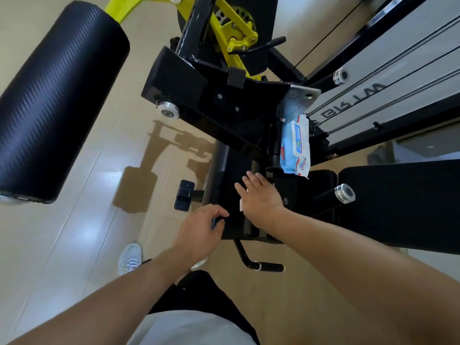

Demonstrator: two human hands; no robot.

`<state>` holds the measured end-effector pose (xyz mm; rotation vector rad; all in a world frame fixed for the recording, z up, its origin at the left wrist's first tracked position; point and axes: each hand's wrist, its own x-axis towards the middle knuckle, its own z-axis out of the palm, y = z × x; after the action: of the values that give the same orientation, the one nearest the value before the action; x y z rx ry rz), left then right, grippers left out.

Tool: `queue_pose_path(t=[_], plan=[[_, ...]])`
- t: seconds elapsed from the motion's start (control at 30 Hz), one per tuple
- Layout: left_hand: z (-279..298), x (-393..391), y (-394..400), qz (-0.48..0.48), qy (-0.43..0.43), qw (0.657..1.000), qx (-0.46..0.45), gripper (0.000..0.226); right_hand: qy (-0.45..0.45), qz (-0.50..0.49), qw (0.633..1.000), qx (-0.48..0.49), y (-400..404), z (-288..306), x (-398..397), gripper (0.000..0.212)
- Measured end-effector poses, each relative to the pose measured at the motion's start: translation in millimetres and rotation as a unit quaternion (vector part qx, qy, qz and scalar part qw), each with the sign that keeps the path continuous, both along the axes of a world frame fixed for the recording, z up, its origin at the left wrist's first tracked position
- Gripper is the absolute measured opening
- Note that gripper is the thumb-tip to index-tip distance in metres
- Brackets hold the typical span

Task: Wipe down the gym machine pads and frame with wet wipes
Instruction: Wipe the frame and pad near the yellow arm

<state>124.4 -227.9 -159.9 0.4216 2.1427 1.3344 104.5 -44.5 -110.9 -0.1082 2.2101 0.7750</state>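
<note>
Near the middle of the frame, slightly low, both hands work on a black seat pad (231,195) of the gym machine. The right hand (260,197) lies flat on the pad with its fingers spread and stretched toward the upper part of the frame. A small white edge shows under its palm at the thumb side; it may be a wet wipe (241,204), though too little of it shows to be sure. The left hand (200,231) sits just below and to the left, its fingers curled over the pad's near left edge, gripping it.

The pack of wet wipes (296,148), blue and white with a red-trimmed label, rests on the machine just above and to the right of the right hand, wedged against the black frame (199,95) under a grey metal plate (303,94).

In the upper left of the frame a large black roller pad (57,100) with a ribbed surface stretches diagonally, mounted on a yellow arm (124,8). More yellow linkage (231,26) sits at the top centre. At the right, a white shroud (388,78) with cables and guide rods runs diagonally, and a flat black pad (403,207) fills the right middle. A black adjustment lever (258,263) with a grip sticks out below the seat pad.

The floor (74,207) is pale and glossy. At the lower left of centre a light-coloured sneaker (130,257) shows, and the person's black shorts (199,295) and pale shirt (189,327) appear at the bottom.
</note>
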Motion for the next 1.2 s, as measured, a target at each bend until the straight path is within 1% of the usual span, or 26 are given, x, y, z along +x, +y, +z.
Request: queue_pose_path(t=[0.1,0.13,0.2,0.27,0.37,0.43,0.5,0.57,0.6,0.63,0.67,0.73,0.8,0.83,0.9,0.97,1.03,1.1,1.13,1.2], plan=[[-3.7,-5.5,2.3,-0.001,0.001,1.0,0.008,0.023,0.026,0.046,0.998,-0.02,-8.3,13.7,19.1,0.049],[-4.1,-6.8,3.3,0.001,-0.002,1.0,0.007,0.023,0.018,0.059,0.997,-0.038,-10.3,18.0,22.9,0.043],[-4.3,-8.5,5.8,0.0,-0.003,1.0,0.006,0.023,-0.031,0.075,0.994,-0.067,-12.1,20.9,30.0,0.036],[-3.0,-9.2,8.1,-0.005,0.001,1.0,0.006,0.023,-0.059,0.087,0.993,-0.051,-10.7,20.3,32.1,0.042],[-1.2,-11.0,11.3,-0.009,-0.003,1.0,0.005,0.024,0.0,0.047,0.999,-0.009,-2.0,16.1,15.5,0.053],[-1.9,-11.7,12.2,-0.011,-0.005,1.0,0.004,0.023,0.018,0.027,0.999,-0.01,-4.1,13.7,10.6,0.053],[-3.1,-13.0,11.6,-0.009,-0.008,1.0,0.01,0.022,-0.017,0.076,0.997,-0.028,-11.2,11.3,25.7,0.044],[-6.3,-15.1,10.3,0.006,-0.022,1.0,0.014,0.022,-0.095,0.12,0.986,-0.073,-22.1,14.9,53.5,0.036],[-8.0,-15.6,9.5,0.014,-0.028,0.999,0.012,0.022,-0.122,0.119,0.981,-0.094,-23.8,18.7,60.9,0.034],[-9.3,-15.6,8.6,0.021,-0.031,0.999,0.008,0.022,-0.124,0.113,0.98,-0.104,-22.9,21.1,59.1,0.034],[-9.9,-15.3,7.7,0.026,-0.033,0.999,0.004,0.021,-0.1,0.115,0.984,-0.094,-19.3,20.4,49.6,0.035],[-10.1,-14.1,5.7,0.036,-0.035,0.999,-0.001,0.02,-0.019,0.12,0.992,-0.029,-6.4,12.8,21.5,0.042],[-9.3,-12.3,3.5,0.036,-0.033,0.999,-0.004,0.02,0.018,0.083,0.996,0.036,2.8,8.9,0.8,0.054],[-9.0,-12.0,2.7,0.036,-0.032,0.999,-0.007,0.02,0.018,0.058,0.997,0.049,4.4,8.5,-1.8,0.058],[-8.9,-12.8,2.1,0.038,-0.032,0.999,-0.007,0.02,0.01,0.023,0.999,0.038,-1.6,11.6,11.3,0.059],[-8.6,-14.4,2.2,0.042,-0.029,0.999,-0.008,0.02,-0.006,0.052,0.998,0.034,-16.6,20.0,39.8,0.06],[-7.3,-15.5,2.3,0.043,-0.027,0.999,-0.01,0.02,-0.037,0.121,0.991,0.048,-26.4,29.1,59.7,0.059],[-4.5,-15.5,1.4,0.04,-0.021,0.999,-0.005,0.02,-0.039,0.158,0.984,0.071,-27.4,33.5,53.5,0.057],[-2.8,-15.4,0.1,0.039,-0.018,0.999,-0.002,0.021,-0.026,0.156,0.984,0.084,-26.1,33.3,42.8,0.056],[-0.4,-16.3,-1.8,0.042,-0.021,0.999,0.007,0.021,0.004,0.113,0.989,0.095,-20.5,28.8,21.8,0.056]])
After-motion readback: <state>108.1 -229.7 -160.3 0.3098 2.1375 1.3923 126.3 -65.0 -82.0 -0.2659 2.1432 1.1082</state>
